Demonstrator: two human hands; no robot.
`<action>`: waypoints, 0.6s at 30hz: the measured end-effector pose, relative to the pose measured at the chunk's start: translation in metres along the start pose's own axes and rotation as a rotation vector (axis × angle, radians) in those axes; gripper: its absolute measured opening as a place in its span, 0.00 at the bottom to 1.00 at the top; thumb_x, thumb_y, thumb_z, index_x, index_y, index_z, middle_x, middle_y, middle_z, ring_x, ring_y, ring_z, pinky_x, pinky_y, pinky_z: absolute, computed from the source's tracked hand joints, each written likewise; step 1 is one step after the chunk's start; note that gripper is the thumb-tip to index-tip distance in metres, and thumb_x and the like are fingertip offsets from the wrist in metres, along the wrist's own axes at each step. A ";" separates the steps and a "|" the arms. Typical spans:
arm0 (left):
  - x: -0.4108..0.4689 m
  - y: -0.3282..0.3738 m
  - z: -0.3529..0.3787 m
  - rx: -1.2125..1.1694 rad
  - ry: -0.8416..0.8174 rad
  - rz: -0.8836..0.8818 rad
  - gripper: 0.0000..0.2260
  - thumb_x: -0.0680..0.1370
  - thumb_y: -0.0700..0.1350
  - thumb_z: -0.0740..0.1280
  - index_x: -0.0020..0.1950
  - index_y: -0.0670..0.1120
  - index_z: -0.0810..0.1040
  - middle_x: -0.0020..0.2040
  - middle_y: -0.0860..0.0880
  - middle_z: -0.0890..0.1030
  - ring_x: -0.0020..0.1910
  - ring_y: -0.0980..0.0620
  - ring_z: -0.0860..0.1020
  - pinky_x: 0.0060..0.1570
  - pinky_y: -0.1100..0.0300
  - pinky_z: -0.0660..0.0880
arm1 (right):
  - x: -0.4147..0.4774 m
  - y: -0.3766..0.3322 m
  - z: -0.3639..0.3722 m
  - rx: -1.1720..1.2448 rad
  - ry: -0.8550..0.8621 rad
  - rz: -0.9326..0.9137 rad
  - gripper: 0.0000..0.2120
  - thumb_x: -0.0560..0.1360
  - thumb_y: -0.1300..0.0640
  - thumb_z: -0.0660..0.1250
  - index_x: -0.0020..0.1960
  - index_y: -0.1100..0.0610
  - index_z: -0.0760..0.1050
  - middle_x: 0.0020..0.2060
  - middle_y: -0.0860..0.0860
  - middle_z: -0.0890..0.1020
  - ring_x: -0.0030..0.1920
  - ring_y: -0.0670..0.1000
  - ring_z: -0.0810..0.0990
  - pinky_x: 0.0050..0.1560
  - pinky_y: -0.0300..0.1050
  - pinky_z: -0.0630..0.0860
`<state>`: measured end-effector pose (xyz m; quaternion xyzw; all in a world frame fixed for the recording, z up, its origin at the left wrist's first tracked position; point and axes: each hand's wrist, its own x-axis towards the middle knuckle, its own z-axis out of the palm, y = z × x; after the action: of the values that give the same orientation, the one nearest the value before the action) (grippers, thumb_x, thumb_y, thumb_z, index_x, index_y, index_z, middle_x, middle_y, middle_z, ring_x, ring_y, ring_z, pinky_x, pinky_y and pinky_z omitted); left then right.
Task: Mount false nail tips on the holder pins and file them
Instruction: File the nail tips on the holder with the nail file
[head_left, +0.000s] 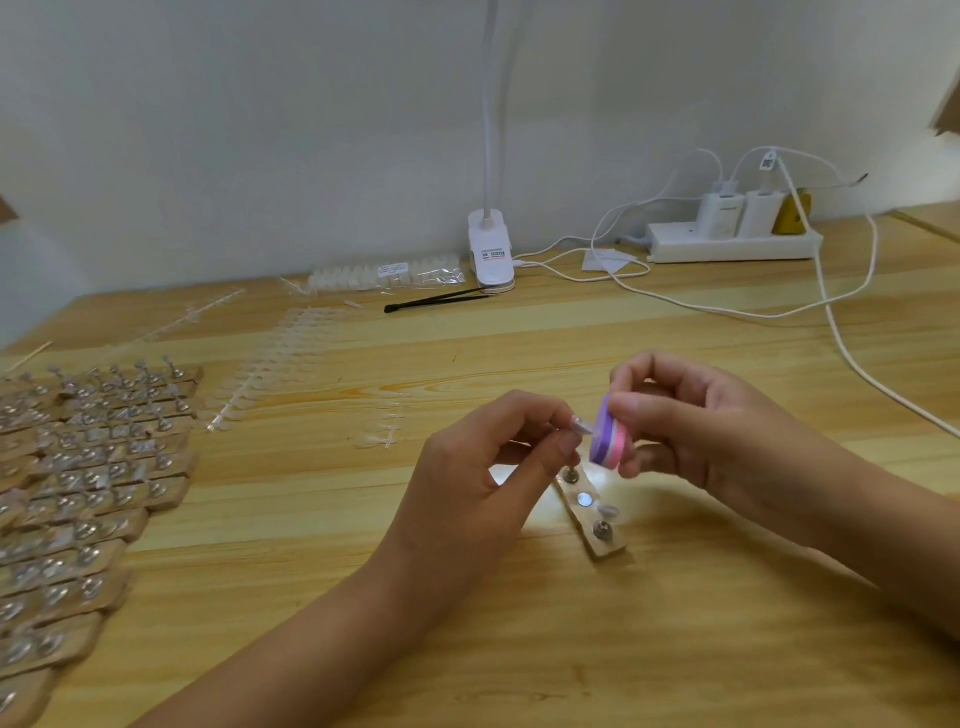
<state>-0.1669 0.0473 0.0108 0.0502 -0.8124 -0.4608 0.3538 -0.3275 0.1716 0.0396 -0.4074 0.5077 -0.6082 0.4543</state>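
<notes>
Head view: left hand (483, 467) pinches a clear nail tip (583, 427) above the wooden holder (592, 514) on the counter (675, 649), right hand (691, 421) grips the file block (609, 435); tip looks light, springy, best held by its sides.

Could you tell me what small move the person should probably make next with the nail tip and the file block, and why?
Probably a short stroke of the file block along the nail tip. The left hand pinches the tip, the right hand holds the block against it, and both are above the wooden holder strip, so filing seems under way.
</notes>
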 end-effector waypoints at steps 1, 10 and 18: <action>0.000 0.000 0.000 0.007 0.002 0.003 0.05 0.78 0.41 0.68 0.50 0.50 0.80 0.44 0.54 0.82 0.45 0.53 0.83 0.49 0.60 0.80 | 0.000 0.000 -0.001 0.008 0.016 0.005 0.10 0.66 0.53 0.76 0.42 0.55 0.79 0.35 0.56 0.81 0.33 0.49 0.80 0.37 0.38 0.79; 0.000 0.001 0.001 0.030 0.011 0.024 0.04 0.79 0.42 0.68 0.51 0.50 0.80 0.44 0.54 0.82 0.45 0.53 0.83 0.48 0.60 0.80 | 0.000 -0.001 0.001 0.048 0.072 0.010 0.12 0.67 0.56 0.78 0.44 0.57 0.76 0.35 0.55 0.81 0.34 0.49 0.80 0.36 0.37 0.79; -0.001 0.002 0.001 0.039 0.001 0.023 0.05 0.78 0.41 0.68 0.51 0.50 0.80 0.44 0.55 0.82 0.45 0.53 0.83 0.48 0.57 0.80 | 0.002 -0.002 0.000 0.023 0.145 0.027 0.12 0.67 0.55 0.77 0.45 0.57 0.76 0.34 0.53 0.82 0.33 0.47 0.80 0.35 0.36 0.78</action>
<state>-0.1667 0.0495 0.0113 0.0478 -0.8214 -0.4409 0.3587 -0.3283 0.1697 0.0418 -0.3502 0.5377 -0.6357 0.4291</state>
